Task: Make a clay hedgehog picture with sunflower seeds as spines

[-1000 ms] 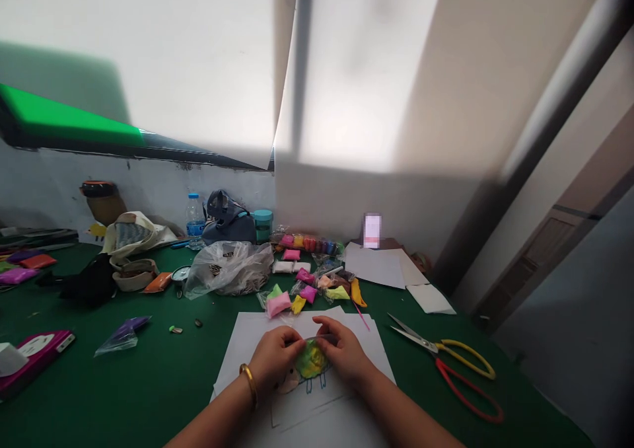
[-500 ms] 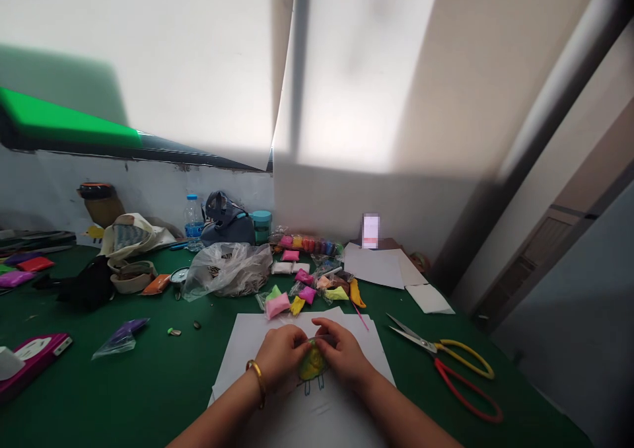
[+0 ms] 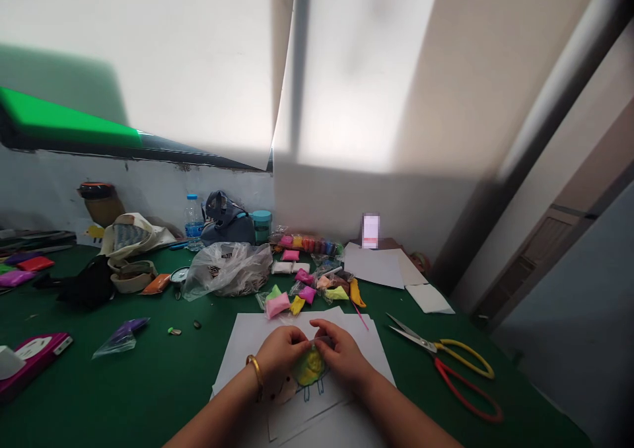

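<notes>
On the stack of white paper (image 3: 242, 336), my left hand (image 3: 282, 350) and my right hand (image 3: 341, 352) meet, with thumbs and forefingers pinched close together. Between them they grip the upper edge of what looks like a small clear plastic bag (image 3: 301, 371). A yellow, clay-like lump (image 3: 313, 369) shows below the fingertips; whether it lies in the bag or on the paper under it, I cannot tell. Just beneath it are two drawn blue legs (image 3: 314, 390) on the sheet. A gold bangle (image 3: 255, 374) circles my left wrist.
Scissors (image 3: 436, 349) lie spread on the green table (image 3: 168, 382) at the right. Several coloured clay packets (image 3: 277, 304) sit beyond the paper, beside a clear plastic bag of small items (image 3: 228, 273). A purple packet (image 3: 126, 332) and a magenta box (image 3: 39, 362) are leftward.
My fingers have shifted only slightly. The yellow lump looks paler and hazier, and drawn lines on the lower paper show more clearly.
</notes>
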`<action>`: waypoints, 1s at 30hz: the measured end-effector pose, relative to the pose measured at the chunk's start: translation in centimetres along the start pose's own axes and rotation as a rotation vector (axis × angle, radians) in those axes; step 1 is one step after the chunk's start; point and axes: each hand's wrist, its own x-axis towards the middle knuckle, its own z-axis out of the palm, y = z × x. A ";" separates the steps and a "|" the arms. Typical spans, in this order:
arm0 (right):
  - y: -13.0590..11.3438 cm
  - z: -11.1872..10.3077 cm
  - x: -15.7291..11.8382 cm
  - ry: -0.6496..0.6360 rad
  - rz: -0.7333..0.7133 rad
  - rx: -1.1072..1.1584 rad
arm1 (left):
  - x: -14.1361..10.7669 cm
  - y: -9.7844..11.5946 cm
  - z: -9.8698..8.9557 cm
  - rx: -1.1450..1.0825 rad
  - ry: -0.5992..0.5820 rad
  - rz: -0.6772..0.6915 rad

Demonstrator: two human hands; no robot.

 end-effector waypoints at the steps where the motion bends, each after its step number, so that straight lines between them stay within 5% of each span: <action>1: 0.1 0.0 0.0 0.001 0.000 -0.006 | 0.1 -0.2 0.1 -0.007 0.003 -0.007; 30: 0.5 0.2 -0.3 0.005 -0.083 -0.066 | 0.7 -0.3 -0.5 -0.083 -0.100 -0.026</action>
